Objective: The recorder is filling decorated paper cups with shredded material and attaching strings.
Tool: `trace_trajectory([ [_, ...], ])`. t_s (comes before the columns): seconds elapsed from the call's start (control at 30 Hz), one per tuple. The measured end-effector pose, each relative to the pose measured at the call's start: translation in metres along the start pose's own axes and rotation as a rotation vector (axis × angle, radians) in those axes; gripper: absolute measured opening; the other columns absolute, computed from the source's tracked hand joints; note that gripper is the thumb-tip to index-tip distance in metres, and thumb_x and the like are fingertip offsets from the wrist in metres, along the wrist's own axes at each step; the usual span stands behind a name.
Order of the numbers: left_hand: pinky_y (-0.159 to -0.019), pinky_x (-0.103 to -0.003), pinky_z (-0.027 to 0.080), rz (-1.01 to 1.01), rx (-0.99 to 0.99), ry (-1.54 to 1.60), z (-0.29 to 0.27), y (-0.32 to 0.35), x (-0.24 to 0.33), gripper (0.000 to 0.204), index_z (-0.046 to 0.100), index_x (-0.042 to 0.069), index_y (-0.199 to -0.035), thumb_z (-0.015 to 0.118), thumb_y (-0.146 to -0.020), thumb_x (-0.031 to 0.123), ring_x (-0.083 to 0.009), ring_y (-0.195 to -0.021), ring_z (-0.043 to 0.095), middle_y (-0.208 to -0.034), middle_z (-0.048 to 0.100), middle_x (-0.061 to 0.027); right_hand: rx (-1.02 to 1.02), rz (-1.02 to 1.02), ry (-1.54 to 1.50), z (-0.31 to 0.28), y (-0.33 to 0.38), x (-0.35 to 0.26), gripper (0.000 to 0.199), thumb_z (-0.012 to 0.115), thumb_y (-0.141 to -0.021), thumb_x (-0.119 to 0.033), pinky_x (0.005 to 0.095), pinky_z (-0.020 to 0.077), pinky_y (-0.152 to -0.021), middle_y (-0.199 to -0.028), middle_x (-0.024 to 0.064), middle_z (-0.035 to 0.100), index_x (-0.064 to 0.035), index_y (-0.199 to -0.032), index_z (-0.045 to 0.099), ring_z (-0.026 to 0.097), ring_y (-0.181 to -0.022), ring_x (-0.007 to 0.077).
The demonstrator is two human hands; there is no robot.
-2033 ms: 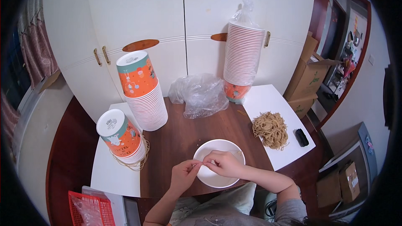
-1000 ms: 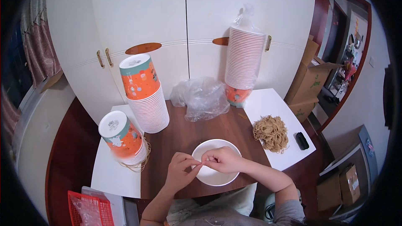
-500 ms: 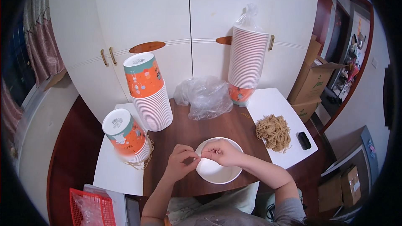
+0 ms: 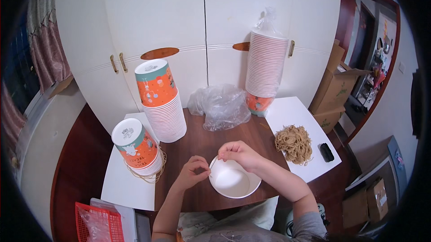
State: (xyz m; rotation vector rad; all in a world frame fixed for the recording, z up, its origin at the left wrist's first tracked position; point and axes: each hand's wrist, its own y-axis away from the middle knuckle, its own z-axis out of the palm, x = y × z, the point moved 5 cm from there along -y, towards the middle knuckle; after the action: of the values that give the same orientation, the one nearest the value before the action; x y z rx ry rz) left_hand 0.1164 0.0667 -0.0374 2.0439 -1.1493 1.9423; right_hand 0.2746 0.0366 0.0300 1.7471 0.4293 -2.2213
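Note:
A white paper bucket (image 4: 234, 183) stands mouth up near the front edge of the table, its inside facing me. My left hand (image 4: 194, 173) is at the bucket's left rim, with thumb and fingertips pinched together. Over the far left part of the rim is my right hand (image 4: 238, 154), its fingers also closed in a pinch. Whatever lies between the fingertips of either hand is too small to make out. A tangled pile of tan cord (image 4: 293, 145) rests on the white board to the right.
Orange and green printed buckets stand upside down in a short stack (image 4: 139, 148) and a taller stack (image 4: 160, 100) at left. A bagged stack (image 4: 267, 65) and a crumpled plastic bag (image 4: 220, 107) are at the back. Right of the cord sits a black object (image 4: 326, 152).
My right hand has lifted slightly and moved apart from the left, which has shifted a little left and down. The fingertips were nearly touching before.

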Motion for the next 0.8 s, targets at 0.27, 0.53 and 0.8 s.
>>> trace_trajectory([
  [0.27, -0.073, -0.024, 0.04, -0.079, -0.021, 0.208, 0.004, 0.002, -0.001, 0.007, 0.06, 0.004, -0.08, 0.061, -0.074, 0.002, -0.0115, -0.086, 0.049, -0.092, 0.052, -0.0033, -0.007, -0.055, 0.005, -0.003, -0.001, -0.013, 0.009, 0.055, -0.083, -0.012, 0.0184, 0.039, -0.062, -0.073, 0.0002, 0.056, -0.0036, -0.08, 0.057, 0.049, -0.065, 0.0056],
  [0.53, -0.073, -0.023, 0.042, -0.06, 0.017, 0.072, 0.006, 0.012, -0.001, 0.011, 0.063, 0.004, -0.087, 0.057, -0.078, 0.003, -0.011, -0.088, 0.051, -0.101, 0.055, -0.0059, 0.059, 0.077, 0.1, 0.0, 0.0, -0.027, 0.009, 0.054, -0.084, -0.014, 0.0154, 0.0346, -0.053, -0.067, -0.0044, 0.052, -0.0062, -0.079, 0.054, 0.044, -0.059, 0.0011],
  [0.8, -0.07, -0.022, 0.044, -0.085, 0.166, 0.019, 0.025, 0.032, 0.007, 0.006, 0.061, 0.002, -0.081, 0.061, -0.075, 0.002, -0.0111, -0.085, 0.054, -0.095, 0.055, -0.006, -0.069, 0.037, 0.436, 0.002, -0.01, -0.026, 0.009, 0.054, -0.082, -0.011, 0.0181, 0.0372, -0.055, -0.07, -0.0031, 0.053, -0.0053, -0.088, 0.051, 0.046, -0.062, 0.002],
])
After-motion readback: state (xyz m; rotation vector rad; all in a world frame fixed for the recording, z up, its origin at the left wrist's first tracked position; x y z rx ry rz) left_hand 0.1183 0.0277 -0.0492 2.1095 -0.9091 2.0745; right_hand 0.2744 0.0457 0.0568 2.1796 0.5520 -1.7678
